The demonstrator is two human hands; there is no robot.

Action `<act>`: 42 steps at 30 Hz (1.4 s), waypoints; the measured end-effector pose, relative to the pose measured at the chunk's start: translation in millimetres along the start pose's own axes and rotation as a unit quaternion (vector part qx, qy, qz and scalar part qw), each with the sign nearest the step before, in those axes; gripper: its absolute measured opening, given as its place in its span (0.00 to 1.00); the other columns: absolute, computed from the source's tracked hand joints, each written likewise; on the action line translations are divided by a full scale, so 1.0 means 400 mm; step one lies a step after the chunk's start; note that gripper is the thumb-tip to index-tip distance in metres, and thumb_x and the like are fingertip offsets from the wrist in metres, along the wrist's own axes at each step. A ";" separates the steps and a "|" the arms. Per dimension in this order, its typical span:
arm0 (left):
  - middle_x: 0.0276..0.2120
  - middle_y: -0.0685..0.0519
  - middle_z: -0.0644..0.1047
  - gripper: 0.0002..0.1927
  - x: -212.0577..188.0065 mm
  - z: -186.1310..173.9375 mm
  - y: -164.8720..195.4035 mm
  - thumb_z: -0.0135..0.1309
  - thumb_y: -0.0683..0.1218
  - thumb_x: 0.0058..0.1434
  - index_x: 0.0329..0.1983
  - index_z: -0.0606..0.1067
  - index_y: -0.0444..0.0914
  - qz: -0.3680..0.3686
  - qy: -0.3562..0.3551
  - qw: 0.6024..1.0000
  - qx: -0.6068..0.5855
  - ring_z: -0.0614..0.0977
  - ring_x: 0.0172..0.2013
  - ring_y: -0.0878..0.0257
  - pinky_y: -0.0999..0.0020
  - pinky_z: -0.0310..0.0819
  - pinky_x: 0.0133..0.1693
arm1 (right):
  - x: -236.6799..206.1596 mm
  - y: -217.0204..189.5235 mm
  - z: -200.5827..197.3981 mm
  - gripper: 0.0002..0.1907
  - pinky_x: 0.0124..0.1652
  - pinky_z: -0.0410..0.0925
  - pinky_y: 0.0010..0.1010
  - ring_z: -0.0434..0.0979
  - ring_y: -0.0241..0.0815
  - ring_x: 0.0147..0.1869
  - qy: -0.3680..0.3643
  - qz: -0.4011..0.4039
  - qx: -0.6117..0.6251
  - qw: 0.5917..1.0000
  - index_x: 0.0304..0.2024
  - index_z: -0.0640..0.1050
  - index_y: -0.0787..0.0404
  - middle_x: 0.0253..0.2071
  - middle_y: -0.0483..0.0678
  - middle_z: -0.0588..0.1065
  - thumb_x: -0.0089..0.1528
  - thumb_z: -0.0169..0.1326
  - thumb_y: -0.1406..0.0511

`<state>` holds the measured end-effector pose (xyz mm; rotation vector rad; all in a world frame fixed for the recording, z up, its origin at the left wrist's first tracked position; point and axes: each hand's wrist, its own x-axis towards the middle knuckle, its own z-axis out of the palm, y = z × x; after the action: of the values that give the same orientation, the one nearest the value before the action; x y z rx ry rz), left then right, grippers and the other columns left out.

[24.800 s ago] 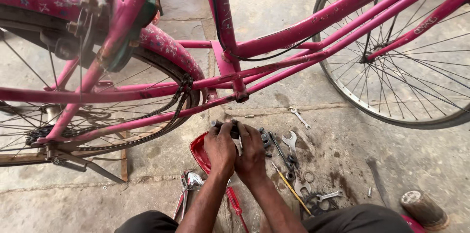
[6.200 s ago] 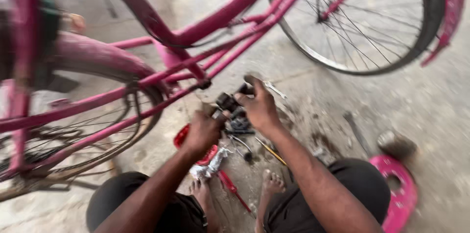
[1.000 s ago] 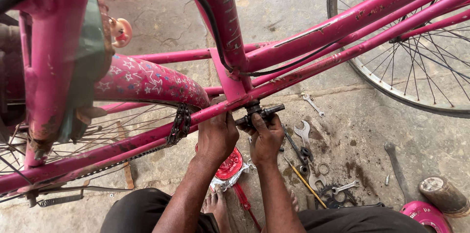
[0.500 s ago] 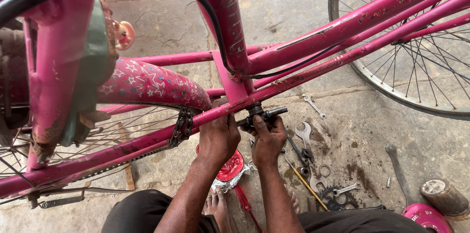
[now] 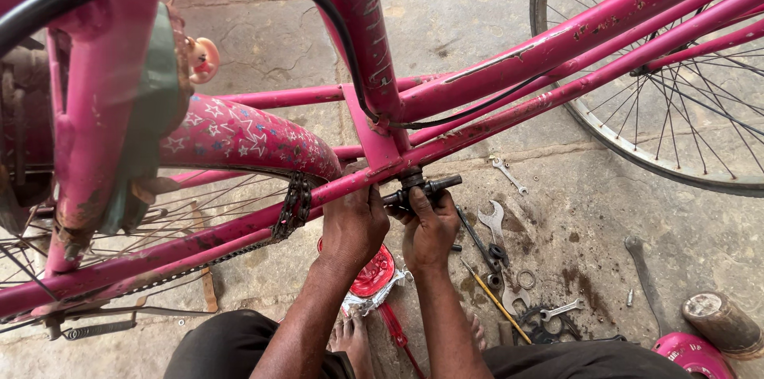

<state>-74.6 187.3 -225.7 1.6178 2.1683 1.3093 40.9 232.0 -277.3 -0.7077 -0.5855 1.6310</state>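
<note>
A pink bicycle frame fills the head view. Its bottom bracket axle, dark and greasy, sticks out below the frame tubes. My right hand is closed around the near end of that axle. My left hand grips the frame at the bottom bracket shell, just left of the axle. A loose chain hangs over the chain stay beside my left hand. The pink rear mudguard with star marks curves over the rear wheel.
The front wheel stands at the right. Spanners, a yellow-handled screwdriver, a washer and a sprocket lie on the concrete floor. A red bicycle part lies under my wrists. A small tin sits at the lower right.
The camera has drifted slightly closer and left. Both hands stay at the bottom bracket with the same grip.
</note>
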 end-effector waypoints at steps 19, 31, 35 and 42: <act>0.36 0.42 0.79 0.11 0.005 -0.014 0.021 0.54 0.40 0.63 0.48 0.76 0.38 0.017 -0.001 1.000 -0.009 0.81 0.38 0.40 0.45 0.73 0.38 | 0.004 -0.029 0.031 0.16 0.49 0.75 0.36 0.81 0.43 0.45 0.050 0.190 0.136 0.971 0.53 0.76 0.65 0.43 0.50 0.80 0.66 0.53 0.63; 0.38 0.42 0.80 0.23 0.009 -0.033 0.039 0.61 0.41 0.54 0.55 0.75 0.39 0.031 -0.036 0.999 0.020 0.82 0.39 0.41 0.46 0.74 0.40 | -0.009 -0.050 0.036 0.17 0.37 0.80 0.31 0.85 0.42 0.38 0.080 -0.029 -0.436 0.896 0.43 0.75 0.66 0.37 0.51 0.80 0.60 0.64 0.61; 0.39 0.41 0.80 0.24 0.010 -0.036 0.047 0.61 0.40 0.52 0.55 0.76 0.40 0.046 -0.043 0.997 0.036 0.82 0.41 0.42 0.46 0.75 0.42 | -0.006 -0.046 0.023 0.17 0.33 0.76 0.35 0.82 0.45 0.36 0.033 -0.173 -0.525 0.833 0.41 0.77 0.67 0.38 0.54 0.78 0.58 0.67 0.63; 0.45 0.44 0.81 0.23 0.019 -0.029 0.066 0.63 0.44 0.57 0.56 0.74 0.38 0.104 0.001 0.992 -0.078 0.83 0.44 0.45 0.51 0.76 0.44 | -0.005 -0.058 0.030 0.15 0.37 0.76 0.40 0.81 0.52 0.44 -0.040 -0.431 -0.568 0.700 0.48 0.75 0.65 0.45 0.57 0.75 0.62 0.64 0.67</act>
<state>-65.5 188.3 -197.4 1.8165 1.8853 1.4947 48.2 234.2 -252.1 -0.9844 -1.7391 0.2498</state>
